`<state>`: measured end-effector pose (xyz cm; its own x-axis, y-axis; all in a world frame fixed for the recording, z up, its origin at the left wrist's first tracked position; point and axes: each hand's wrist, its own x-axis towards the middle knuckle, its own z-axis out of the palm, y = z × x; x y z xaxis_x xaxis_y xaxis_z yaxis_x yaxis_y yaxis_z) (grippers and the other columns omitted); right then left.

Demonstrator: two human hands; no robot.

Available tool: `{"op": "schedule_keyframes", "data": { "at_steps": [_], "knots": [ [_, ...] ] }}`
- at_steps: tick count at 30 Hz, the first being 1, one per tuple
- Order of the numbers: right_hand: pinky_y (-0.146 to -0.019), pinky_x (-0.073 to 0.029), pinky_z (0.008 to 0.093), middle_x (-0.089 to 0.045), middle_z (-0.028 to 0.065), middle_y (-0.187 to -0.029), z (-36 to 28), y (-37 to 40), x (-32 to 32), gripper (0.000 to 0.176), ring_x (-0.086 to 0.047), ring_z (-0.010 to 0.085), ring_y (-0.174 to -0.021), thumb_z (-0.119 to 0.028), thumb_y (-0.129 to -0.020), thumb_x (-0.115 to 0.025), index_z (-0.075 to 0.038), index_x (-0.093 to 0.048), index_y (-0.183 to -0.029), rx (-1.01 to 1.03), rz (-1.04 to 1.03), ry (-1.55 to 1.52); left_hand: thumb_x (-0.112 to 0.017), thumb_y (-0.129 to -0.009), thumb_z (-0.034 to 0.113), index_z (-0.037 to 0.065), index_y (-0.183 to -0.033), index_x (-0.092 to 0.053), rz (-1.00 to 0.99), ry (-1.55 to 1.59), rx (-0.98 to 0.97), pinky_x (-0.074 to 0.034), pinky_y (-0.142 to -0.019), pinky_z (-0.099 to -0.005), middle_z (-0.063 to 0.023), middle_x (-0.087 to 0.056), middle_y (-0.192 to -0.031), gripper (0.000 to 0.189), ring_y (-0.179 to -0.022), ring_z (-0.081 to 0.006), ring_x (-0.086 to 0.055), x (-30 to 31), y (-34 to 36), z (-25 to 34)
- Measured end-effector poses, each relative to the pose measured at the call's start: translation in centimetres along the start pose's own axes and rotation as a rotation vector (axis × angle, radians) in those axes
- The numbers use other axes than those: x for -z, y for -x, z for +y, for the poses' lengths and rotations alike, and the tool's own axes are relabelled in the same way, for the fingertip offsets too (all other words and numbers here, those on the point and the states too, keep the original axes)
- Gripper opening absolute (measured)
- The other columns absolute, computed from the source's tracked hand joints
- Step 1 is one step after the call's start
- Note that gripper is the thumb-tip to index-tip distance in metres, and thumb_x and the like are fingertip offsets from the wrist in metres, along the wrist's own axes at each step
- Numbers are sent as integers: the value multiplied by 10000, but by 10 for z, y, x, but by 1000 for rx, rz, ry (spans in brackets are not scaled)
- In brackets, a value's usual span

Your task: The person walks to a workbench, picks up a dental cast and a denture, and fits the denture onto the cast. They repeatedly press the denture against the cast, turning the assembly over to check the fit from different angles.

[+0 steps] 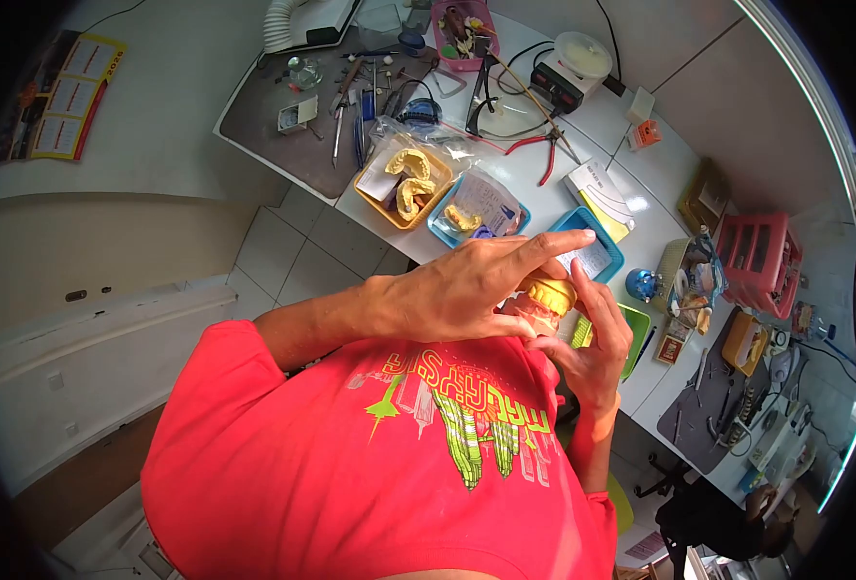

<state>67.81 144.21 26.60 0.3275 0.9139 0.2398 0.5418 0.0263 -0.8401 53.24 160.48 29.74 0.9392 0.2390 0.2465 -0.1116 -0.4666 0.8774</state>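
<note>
A dental model (pixel 544 302) with a yellow upper part and a pinkish lower part is held between both hands in front of the red shirt. My left hand (pixel 481 290) reaches in from the left side of the view, its thumb and fingers around the model's near left side, the index finger stretched over the top. On the right side, my right hand (pixel 592 338) grips the model with thumb below and fingers along its edge. Just beyond the hands lies a blue tray (pixel 616 263) with a paper in it.
An orange tray (pixel 387 211) with yellow casts and a blue tray (pixel 439 230) with a bagged cast stand behind. Red pliers (pixel 548 159), hand tools (pixel 339 135) and a red drawer box (pixel 758 263) are on the bench. Another person (pixel 718 517) is at lower right.
</note>
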Motion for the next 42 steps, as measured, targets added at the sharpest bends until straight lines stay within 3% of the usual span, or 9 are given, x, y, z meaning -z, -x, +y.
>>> {"op": "schedule_keyframes", "data": {
  "at_steps": [8,12,18,20,24,27,29,33,42],
  "knots": [
    [-825,-546,337,-658,134,-1030,6,1,5,900,-664,217,-943,-350,-569,-873,-9,-549,-1336,-71,-38,-74,-859,-673,196,74,-1521,-193,48,82,31,-498,-960,-372,-166,-426,-1378,1085,-1086,-244,-634,-8,2,-7],
    [-876,-543,339,-628,138,-1102,9,0,4,799,-648,228,-1014,-306,-637,-867,-4,-566,-1312,-142,-24,-212,-865,-679,204,64,-1515,-193,115,135,27,-495,-970,-364,-159,-464,-1345,1082,-1083,-240,-633,-16,1,-12],
    [-973,-498,349,-545,132,-1227,25,10,-10,750,-595,239,-1125,-224,-697,-867,56,-517,-1298,-204,103,-569,-878,-672,199,41,-1424,-385,179,165,10,-504,-963,-335,-129,-517,-1290,913,-1112,-213,-608,-23,1,-19],
    [-999,-470,351,-523,114,-1250,26,15,-11,747,-576,238,-1152,-182,-707,-866,68,-486,-1300,-219,167,-719,-872,-682,189,31,-1317,-520,162,259,198,-507,-951,-330,-111,-557,-1231,744,-1101,-207,-602,-24,5,-16],
    [-998,-466,359,-515,117,-1268,23,20,-14,732,-576,245,-1149,-165,-699,-869,54,-500,-1292,-238,214,-779,-859,-682,157,23,-1235,-586,142,251,188,-504,-948,-348,-107,-591,-1162,631,-1066,-214,-609,-20,6,-15],
    [-969,-479,361,-561,143,-1237,17,19,-6,699,-603,255,-1109,-104,-681,-849,41,-517,-1279,-190,191,-633,-843,-672,119,12,-1178,-618,131,145,80,-495,-951,-363,-114,-601,-1130,564,-1049,-237,-616,-9,3,-9],
    [-938,-491,372,-615,172,-1174,4,8,7,715,-631,269,-1056,-38,-643,-811,27,-522,-1293,-36,45,-105,-830,-664,104,24,-1180,-616,91,41,5,-490,-956,-373,-114,-599,-1119,564,-1042,-262,-612,-4,2,-6],
    [-870,-531,379,-639,191,-1151,-19,-3,9,715,-652,305,-1021,-28,-641,-779,17,-535,-1311,25,19,123,-825,-666,111,42,-1179,-620,62,-69,-78,-485,-960,-382,-108,-599,-1111,557,-1048,-280,-600,1,-1,0],
    [-857,-542,383,-643,222,-1147,-14,2,5,668,-662,330,-1024,-70,-643,-793,47,-567,-1260,-16,119,82,-854,-668,132,42,-1196,-574,238,8,20,-494,-944,-358,-102,-589,-1088,604,-1063,-246,-591,-6,3,14]
  ]
}}
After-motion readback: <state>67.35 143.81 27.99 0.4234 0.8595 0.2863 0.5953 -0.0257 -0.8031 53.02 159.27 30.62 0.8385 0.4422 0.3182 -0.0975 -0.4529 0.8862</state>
